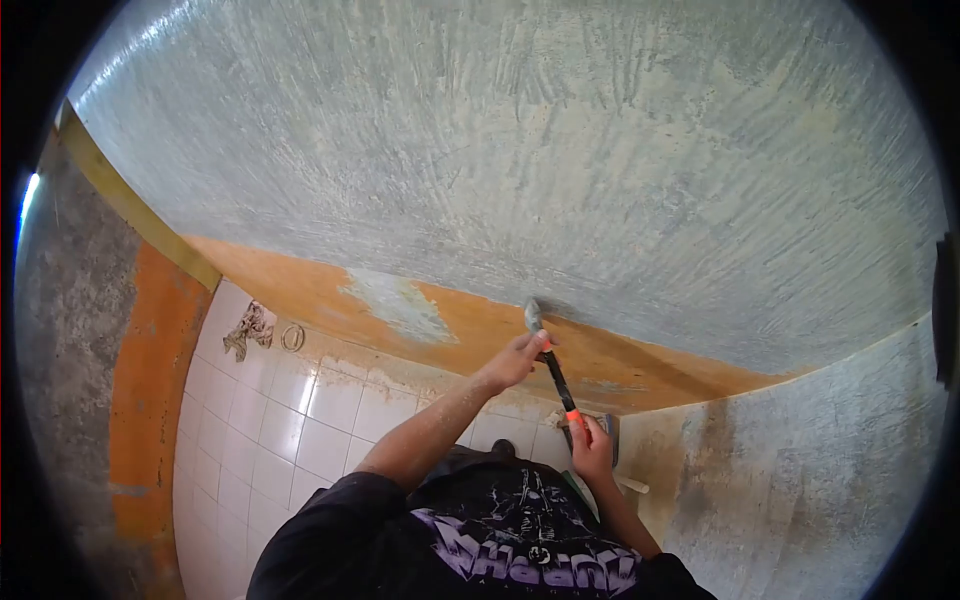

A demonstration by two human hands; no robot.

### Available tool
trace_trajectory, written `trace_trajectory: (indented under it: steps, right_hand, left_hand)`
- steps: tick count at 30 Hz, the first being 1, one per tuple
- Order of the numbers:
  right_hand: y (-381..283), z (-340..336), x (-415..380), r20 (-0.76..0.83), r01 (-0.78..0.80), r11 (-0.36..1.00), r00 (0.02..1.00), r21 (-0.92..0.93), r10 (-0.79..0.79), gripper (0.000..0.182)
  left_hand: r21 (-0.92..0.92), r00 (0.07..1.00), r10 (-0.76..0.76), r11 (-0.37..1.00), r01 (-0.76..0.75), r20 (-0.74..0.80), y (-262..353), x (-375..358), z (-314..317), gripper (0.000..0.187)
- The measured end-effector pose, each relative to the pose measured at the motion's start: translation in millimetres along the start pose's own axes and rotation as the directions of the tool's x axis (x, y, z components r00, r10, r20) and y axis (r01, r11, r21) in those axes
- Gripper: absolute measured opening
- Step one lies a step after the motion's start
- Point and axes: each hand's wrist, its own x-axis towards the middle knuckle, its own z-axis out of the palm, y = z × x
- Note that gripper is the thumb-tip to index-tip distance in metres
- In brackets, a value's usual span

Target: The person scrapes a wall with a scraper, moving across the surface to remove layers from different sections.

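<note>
A long-handled tool [558,377] with a black shaft and orange-red parts slants up to the wall. Its greyish head [533,315] is at the border between the scraped grey wall [520,180] and the orange band [490,330]. My left hand [515,361] is closed round the shaft just below the head. Lower down, my right hand [591,449] grips the handle near its orange-red section. Part of the handle's lower end is hidden by my right hand.
White floor tiles [290,425] lie below the wall, with debris along its foot. A crumpled stained cloth [249,331] and a ring-shaped object [292,337] lie at the left. Another scraped wall [790,480] stands at the right. A dark shoe [503,448] shows beneath me.
</note>
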Motion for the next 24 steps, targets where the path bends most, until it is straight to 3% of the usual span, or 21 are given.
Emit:
trace_trajectory:
  steps: [1,4,7,11,14,17,20,21,24]
  right_hand:
    - [1.3,-3.3,-0.5,0.063,-0.117,0.993,0.991,-0.009,0.117,0.031]
    - [-6.9,5.1,4.7,-0.005,0.016,0.997,1.0,-0.076,-0.016,0.029]
    - [-3.3,14.4,3.8,-0.034,0.06,0.998,0.998,-0.01,-0.06,0.026]
    - [1.0,-2.5,-2.9,0.024,-0.06,0.998,0.998,0.008,0.06,0.03]
    - [-1.6,3.8,-2.8,-0.039,0.086,0.994,0.995,-0.062,-0.089,0.023]
    - [-1.8,8.1,-7.6,-0.018,-0.021,1.0,1.0,-0.014,0.021,0.023]
    - [12.6,-0.9,-7.4,0.012,-0.163,0.981,0.987,0.104,0.163,0.032]
    - [12.9,-0.8,-7.2,0.023,-0.174,0.971,0.985,0.165,0.173,0.033]
    - [20.1,12.1,1.7,0.051,-0.151,0.985,0.988,0.083,0.147,0.033]
  left_hand:
    - [0.004,0.999,0.012,1.0,-0.012,0.035,-0.7,4.8,0.7,0.052]
    - [-0.075,0.998,-0.045,0.996,0.048,0.042,3.6,-2.6,-10.2,0.052]
    - [-0.051,0.998,-0.042,0.998,0.044,0.045,0.4,-2.0,-17.6,0.052]
    - [-0.026,0.994,-0.061,0.998,0.064,0.094,-11.7,10.2,-1.5,0.053]
    - [0.077,0.993,0.0,0.997,-0.009,0.114,2.1,1.8,-12.2,0.054]
    - [0.068,0.993,-0.063,0.996,0.056,0.103,7.7,1.8,-8.5,0.055]
    - [0.053,0.99,0.008,0.998,-0.016,0.141,-8.4,16.0,-1.0,0.056]
    - [0.079,0.99,0.013,0.997,-0.025,0.142,-6.0,15.6,-3.5,0.056]
    - [0.117,0.989,-0.012,0.993,-0.005,0.147,-6.3,11.8,-18.0,0.057]
